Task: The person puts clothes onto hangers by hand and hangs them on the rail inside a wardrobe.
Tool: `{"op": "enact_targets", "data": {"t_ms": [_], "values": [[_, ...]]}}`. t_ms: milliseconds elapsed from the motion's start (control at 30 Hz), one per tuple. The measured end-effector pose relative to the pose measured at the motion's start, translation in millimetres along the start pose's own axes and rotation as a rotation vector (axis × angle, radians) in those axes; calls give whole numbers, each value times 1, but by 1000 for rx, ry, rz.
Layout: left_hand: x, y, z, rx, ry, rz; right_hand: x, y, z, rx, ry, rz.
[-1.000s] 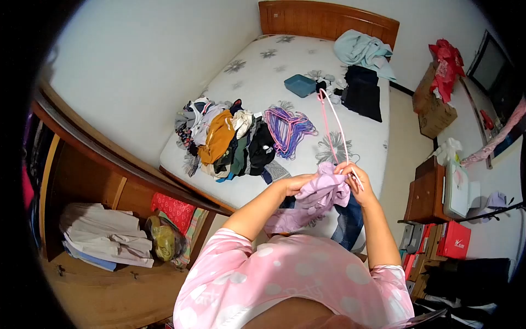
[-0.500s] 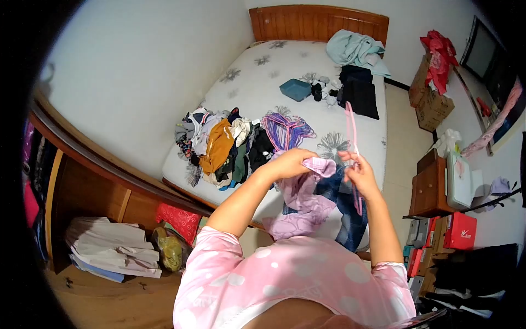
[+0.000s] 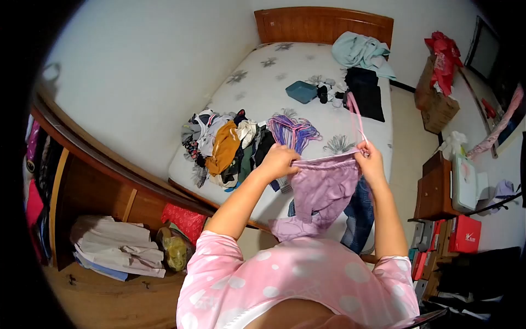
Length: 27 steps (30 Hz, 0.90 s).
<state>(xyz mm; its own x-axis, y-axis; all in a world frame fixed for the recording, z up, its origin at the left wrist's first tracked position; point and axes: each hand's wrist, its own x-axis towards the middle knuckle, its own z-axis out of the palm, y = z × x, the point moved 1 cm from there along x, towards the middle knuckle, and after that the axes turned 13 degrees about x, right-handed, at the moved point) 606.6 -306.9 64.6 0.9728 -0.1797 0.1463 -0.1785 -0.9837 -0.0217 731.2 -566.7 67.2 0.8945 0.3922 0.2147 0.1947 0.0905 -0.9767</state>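
Note:
My left hand (image 3: 280,163) is closed on one end of the gathered waistband of lilac pants (image 3: 326,189). At the other end, my right hand (image 3: 370,162) pinches the same waistband, so it is stretched nearly straight between them. The fabric hangs down toward my body in loose folds, and its lower end is bunched near my shirt. A pink clothes hanger (image 3: 355,109) is also in my right hand, pointing up and away over the bed. Blue jeans (image 3: 359,216) lie on the bed edge, partly covered by the lilac cloth.
On the bed (image 3: 246,90) are a clothes pile (image 3: 222,145), a bundle of purple and pink hangers (image 3: 294,131), a blue-grey bin (image 3: 301,92), several socks (image 3: 330,90) and folded black clothes (image 3: 366,96). An open wardrobe (image 3: 98,197) is at left; shoe boxes (image 3: 464,233) stand at right.
My right hand has come onto the lilac waistband, still with the pink hanger. The waistband, bunched in my left hand before, is now spread out between both hands.

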Motion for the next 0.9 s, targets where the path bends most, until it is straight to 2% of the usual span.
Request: {"op": "enact_targets", "data": {"t_ms": [33, 167, 267, 333, 400, 500, 533, 667, 800, 833, 900], "values": [[-4, -4, 15, 15, 23, -28, 3, -4, -5, -106, 31, -93], [-13, -7, 48, -3, 139, -130, 1, -29, -10, -124, 47, -140], [-16, -7, 48, -47, 223, -153, 0, -32, -17, -118, 81, -121], [-16, -14, 60, -257, 38, -248, 1, -31, -26, -63, 115, -56], [-19, -10, 58, -449, -97, -307, 3, -29, -30, -114, 117, -105], [-19, -3, 83, -1060, -55, -474, 3, -29, -31, -194, 137, -116], [-17, -1, 89, -1143, -67, -455, 4, -26, -31, -199, 136, -134], [-11, -1, 94, -1155, -45, -606, 5, -25, -35, -183, 126, -144], [-7, -19, 76, -1073, 195, -527, 0, -39, -47, -128, 143, -85], [-6, -14, 44, -998, 216, -548, -2, -40, -50, -103, 147, -81], [-1, -13, 14, -1089, 341, -542, -8, -45, -57, -51, 152, -70]]}}
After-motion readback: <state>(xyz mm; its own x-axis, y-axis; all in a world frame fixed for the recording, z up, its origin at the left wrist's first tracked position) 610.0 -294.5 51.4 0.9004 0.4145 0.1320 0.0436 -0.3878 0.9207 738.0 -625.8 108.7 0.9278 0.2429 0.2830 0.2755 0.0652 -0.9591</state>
